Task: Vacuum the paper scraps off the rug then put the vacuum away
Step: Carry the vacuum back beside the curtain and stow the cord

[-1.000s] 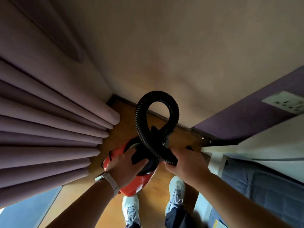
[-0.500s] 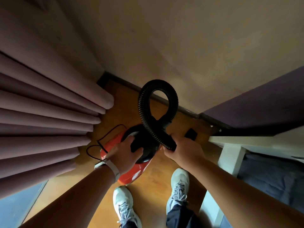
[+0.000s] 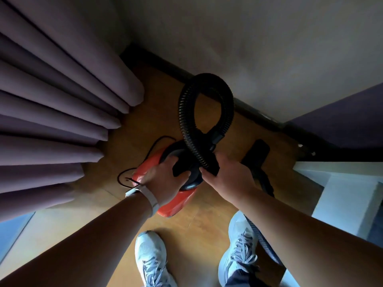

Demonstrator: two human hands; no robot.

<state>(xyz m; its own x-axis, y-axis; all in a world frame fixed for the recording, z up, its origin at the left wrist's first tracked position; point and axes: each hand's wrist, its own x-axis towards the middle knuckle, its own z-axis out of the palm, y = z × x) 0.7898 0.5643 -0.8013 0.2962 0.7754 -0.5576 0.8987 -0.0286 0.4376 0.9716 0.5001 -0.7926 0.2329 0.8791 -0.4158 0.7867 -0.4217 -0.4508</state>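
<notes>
Your left hand (image 3: 165, 179) is closed around the red vacuum's (image 3: 176, 201) black handle; your right hand (image 3: 226, 179) grips its looped hose (image 3: 186, 121).

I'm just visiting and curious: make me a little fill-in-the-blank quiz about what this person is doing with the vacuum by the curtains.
1. The small vacuum's body is coloured ____.
2. The ribbed black hose curls into a ____ above it.
3. The left hand wears a white ____ at the wrist.
4. The right hand grips the black ____.

Missing words: red; loop; watch; hose
</notes>
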